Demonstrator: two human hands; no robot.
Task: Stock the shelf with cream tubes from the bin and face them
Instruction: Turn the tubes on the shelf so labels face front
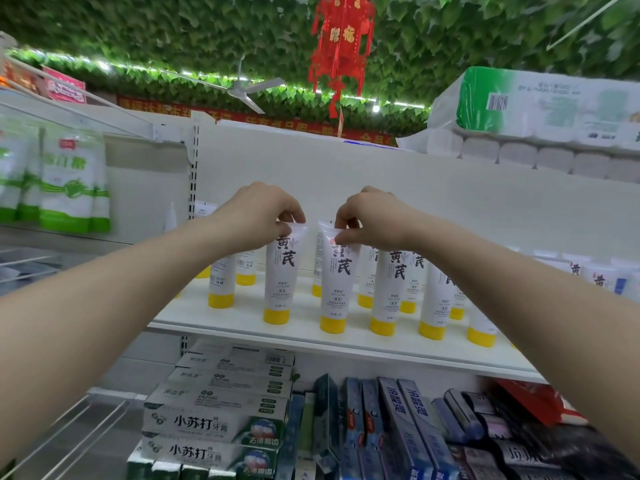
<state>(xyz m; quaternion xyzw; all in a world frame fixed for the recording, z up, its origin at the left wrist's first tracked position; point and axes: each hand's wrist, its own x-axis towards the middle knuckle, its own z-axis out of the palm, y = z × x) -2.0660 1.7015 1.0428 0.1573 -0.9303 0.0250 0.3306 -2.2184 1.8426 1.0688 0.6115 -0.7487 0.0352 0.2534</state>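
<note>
Each hand's grip pinches a tube's crimped top — left hand (258, 216), right hand (372, 220) — fingertips hidden.

Cream tubes (279, 271): smooth white plastic, soft sheen, glossy yellow caps. Shelf (311, 337): white painted board, matt, smooth. Toothpaste boxes (214, 424) at 7 o'clock: printed card, slight gloss. Tissue packs (540, 105) at 2 o'clock: thin, shiny plastic film.

Bright, even light falls from above, where a string of small lights (214, 75) glares white. Shadows stay soft. Wide-angle bending curves the edges; the bags (71, 181) at left blur.
</note>
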